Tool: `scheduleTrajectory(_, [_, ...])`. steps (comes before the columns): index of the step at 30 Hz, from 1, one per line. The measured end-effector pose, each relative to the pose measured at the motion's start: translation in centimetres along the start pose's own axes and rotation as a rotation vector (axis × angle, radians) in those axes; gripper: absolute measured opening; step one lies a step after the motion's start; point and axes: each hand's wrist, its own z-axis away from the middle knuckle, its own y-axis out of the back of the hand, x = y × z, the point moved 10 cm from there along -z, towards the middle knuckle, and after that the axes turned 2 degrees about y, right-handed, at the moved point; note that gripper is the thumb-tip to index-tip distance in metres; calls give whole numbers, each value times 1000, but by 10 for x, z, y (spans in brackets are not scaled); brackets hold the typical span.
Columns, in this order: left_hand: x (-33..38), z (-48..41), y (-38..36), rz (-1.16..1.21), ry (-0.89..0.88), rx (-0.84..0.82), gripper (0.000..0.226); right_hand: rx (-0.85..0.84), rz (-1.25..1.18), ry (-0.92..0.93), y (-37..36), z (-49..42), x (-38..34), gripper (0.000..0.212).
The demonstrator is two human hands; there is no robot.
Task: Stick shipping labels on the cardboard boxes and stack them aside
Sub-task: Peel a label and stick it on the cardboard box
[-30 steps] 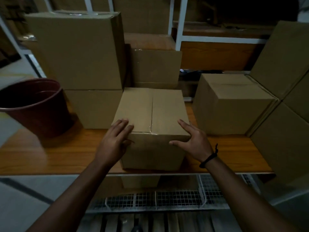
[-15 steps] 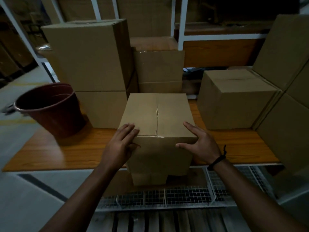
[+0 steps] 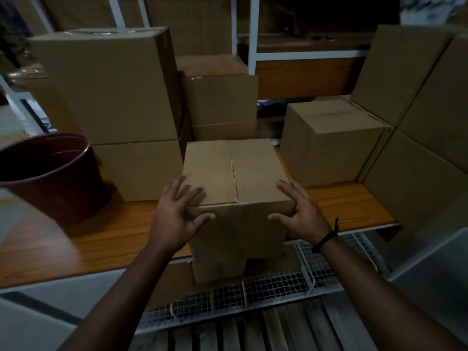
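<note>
The cardboard box (image 3: 235, 188) is kept at the near edge of the worktop (image 3: 76, 244), jutting over it, probably so that it can be brought within reach for labelling. It is steadied at its near top corners. The left grip (image 3: 174, 216) is spread flat over the top with the thumb on the front face, and the right grip (image 3: 301, 211) is laid straight-fingered along the right edge. Plain brown card is seen, taped along the centre seam, and no label is visible.

The cardboard box (image 3: 234, 173) sits at the front edge of the shelf (image 3: 101, 236), seemingly overhanging a wire rack (image 3: 278, 282) below. A bucket (image 3: 53, 178) stands to its left, stacked boxes (image 3: 109, 92) behind it, another box (image 3: 326, 148) to its right.
</note>
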Motion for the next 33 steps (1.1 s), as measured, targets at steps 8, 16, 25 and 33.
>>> scheduleTrajectory(8, [-23,0,-8,208,174,-126,90,52,1,69,10,6,-10,75])
scheduleTrajectory(16, [-47,24,-5,204,188,-84,85,18,-35,92,-3,12,-12,75])
scheduleTrajectory(25, [-58,15,11,216,212,-8,83,-54,-146,66,-25,-17,-18,73])
scheduleTrajectory(33, [-49,0,11,225,227,-15,81,-56,-148,46,-22,-32,-16,74])
